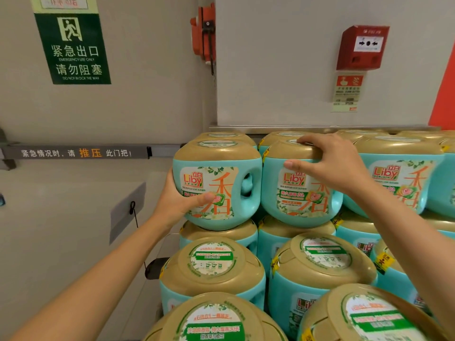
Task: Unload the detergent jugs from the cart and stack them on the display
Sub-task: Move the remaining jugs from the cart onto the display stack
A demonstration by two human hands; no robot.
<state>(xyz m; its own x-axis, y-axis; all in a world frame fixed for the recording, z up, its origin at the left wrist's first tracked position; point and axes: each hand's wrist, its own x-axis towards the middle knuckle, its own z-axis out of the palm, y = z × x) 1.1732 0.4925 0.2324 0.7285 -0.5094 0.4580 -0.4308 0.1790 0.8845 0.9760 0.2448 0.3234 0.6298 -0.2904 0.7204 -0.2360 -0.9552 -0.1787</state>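
Observation:
Several turquoise detergent jugs with gold lids stand stacked in stepped tiers on the display. My left hand (181,201) grips the lower left side of the top-row left jug (218,183), thumb across its front label. My right hand (330,166) holds the gold lid of the neighbouring top-row jug (299,190), fingers over the lid's top and thumb on its front. Both jugs sit upright on the lids of the tier below (221,232). Lower jugs (214,264) fill the foreground. The cart is out of view.
An emergency exit door with a push bar (78,152) and a green sign (73,49) is on the left. On the wall behind the stack hang a red fire alarm box (362,48) and a red phone (204,33). More jugs (398,173) extend to the right.

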